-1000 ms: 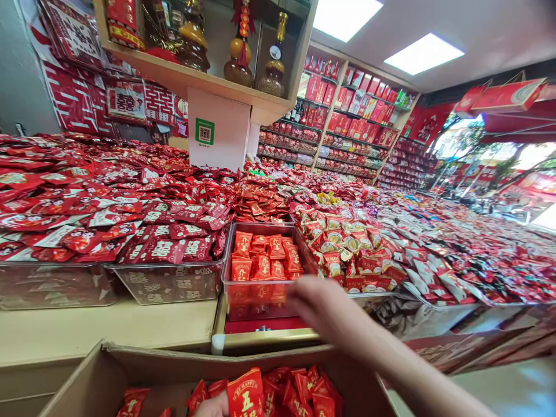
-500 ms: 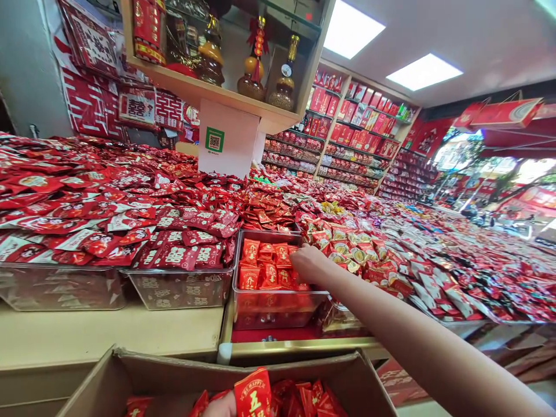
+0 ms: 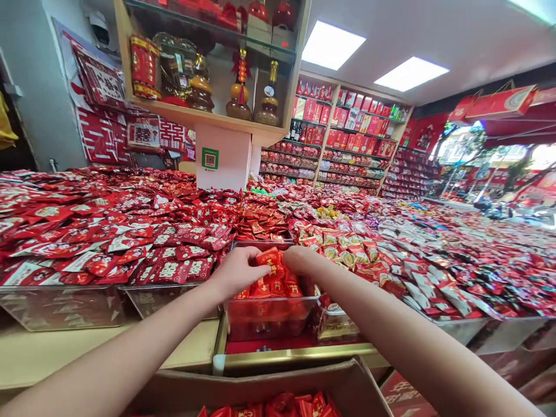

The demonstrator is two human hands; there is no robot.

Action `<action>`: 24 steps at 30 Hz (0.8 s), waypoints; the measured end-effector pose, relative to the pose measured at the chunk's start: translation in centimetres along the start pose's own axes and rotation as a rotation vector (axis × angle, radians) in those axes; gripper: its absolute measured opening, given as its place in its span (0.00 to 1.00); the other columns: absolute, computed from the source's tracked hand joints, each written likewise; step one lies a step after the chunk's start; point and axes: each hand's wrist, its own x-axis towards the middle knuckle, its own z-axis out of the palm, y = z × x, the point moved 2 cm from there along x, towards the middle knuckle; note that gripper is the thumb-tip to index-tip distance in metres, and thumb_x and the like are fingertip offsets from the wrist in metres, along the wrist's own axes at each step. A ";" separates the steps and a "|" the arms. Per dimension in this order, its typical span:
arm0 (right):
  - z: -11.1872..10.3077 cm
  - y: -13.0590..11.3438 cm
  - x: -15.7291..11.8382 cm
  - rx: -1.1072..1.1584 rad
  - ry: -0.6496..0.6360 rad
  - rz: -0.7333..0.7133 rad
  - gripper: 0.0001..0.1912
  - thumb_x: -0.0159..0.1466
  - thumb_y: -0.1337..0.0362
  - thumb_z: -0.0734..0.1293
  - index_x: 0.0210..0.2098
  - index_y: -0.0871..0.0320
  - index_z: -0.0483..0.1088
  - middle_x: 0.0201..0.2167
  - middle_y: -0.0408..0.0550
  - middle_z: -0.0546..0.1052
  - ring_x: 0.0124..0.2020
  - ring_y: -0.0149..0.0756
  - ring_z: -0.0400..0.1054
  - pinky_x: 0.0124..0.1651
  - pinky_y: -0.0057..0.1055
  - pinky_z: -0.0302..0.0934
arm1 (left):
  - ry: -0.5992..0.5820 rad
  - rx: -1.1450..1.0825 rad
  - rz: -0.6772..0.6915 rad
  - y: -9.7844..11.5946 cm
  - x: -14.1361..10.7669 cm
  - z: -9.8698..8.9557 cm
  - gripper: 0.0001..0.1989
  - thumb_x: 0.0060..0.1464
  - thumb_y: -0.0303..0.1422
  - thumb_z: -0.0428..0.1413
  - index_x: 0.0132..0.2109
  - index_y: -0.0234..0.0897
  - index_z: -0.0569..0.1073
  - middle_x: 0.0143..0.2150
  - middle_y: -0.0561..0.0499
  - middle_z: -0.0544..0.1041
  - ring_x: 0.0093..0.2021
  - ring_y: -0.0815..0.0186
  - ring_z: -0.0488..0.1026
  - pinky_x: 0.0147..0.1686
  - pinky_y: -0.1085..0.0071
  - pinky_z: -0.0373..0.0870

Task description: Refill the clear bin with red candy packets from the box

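Note:
My left hand (image 3: 240,269) reaches over the clear plastic bin (image 3: 271,313), its thumb and fingers closed on a red candy packet (image 3: 270,259) with gold print. Across from it, my right hand (image 3: 303,259) is curled at the bin's right side, close against that packet. Its fingertips are hidden, so what they hold cannot be made out. Beneath both hands, several similar red packets (image 3: 278,286) lie in the bin. At the bottom of the view, an open cardboard box (image 3: 339,382) holds more red packets (image 3: 282,405).
Heaped maroon packets (image 3: 182,255) fill a bin on the left. Gold-and-red packets (image 3: 347,249) pile up on the right. Behind stand a white panel with a QR code (image 3: 210,158) and a glass-shelved cabinet (image 3: 208,116). A gold counter edge (image 3: 295,354) runs before the bin.
My left hand has gone from the cardboard box up to the plastic bin with a red packet. My right hand stays at the bin. The view has tilted up slightly.

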 end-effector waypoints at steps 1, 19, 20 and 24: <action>-0.2 0.1 0.2 0.005 -0.016 -0.004 0.14 0.52 0.69 0.64 0.39 0.63 0.71 0.37 0.58 0.75 0.40 0.41 0.69 0.39 0.29 0.62 | -0.025 0.048 0.003 -0.3 1.1 0.5 0.09 0.44 0.35 0.52 0.30 0.33 0.70 0.24 0.54 0.72 0.25 0.67 0.68 0.24 0.74 0.62; -0.2 1.7 0.1 0.073 0.090 0.021 0.17 0.55 0.71 0.59 0.43 0.64 0.69 0.40 0.59 0.73 0.43 0.44 0.67 0.41 0.33 0.62 | -0.525 0.470 0.036 0.4 3.2 3.2 0.17 0.48 0.34 0.51 0.17 0.35 0.57 0.15 0.62 0.51 0.15 0.76 0.47 0.16 0.77 0.45; -0.2 1.7 0.0 0.080 0.092 0.026 0.17 0.54 0.70 0.60 0.42 0.64 0.69 0.40 0.59 0.74 0.42 0.44 0.67 0.40 0.33 0.62 | -0.540 0.467 0.038 0.6 3.1 3.2 0.16 0.48 0.33 0.51 0.17 0.36 0.57 0.15 0.62 0.51 0.15 0.76 0.48 0.17 0.76 0.45; -0.3 1.5 -0.5 0.102 0.091 0.026 0.16 0.53 0.68 0.61 0.41 0.63 0.70 0.39 0.59 0.74 0.42 0.43 0.67 0.39 0.31 0.62 | -0.611 0.475 0.020 0.9 2.9 3.3 0.15 0.46 0.33 0.51 0.16 0.36 0.57 0.14 0.62 0.51 0.16 0.75 0.49 0.18 0.76 0.46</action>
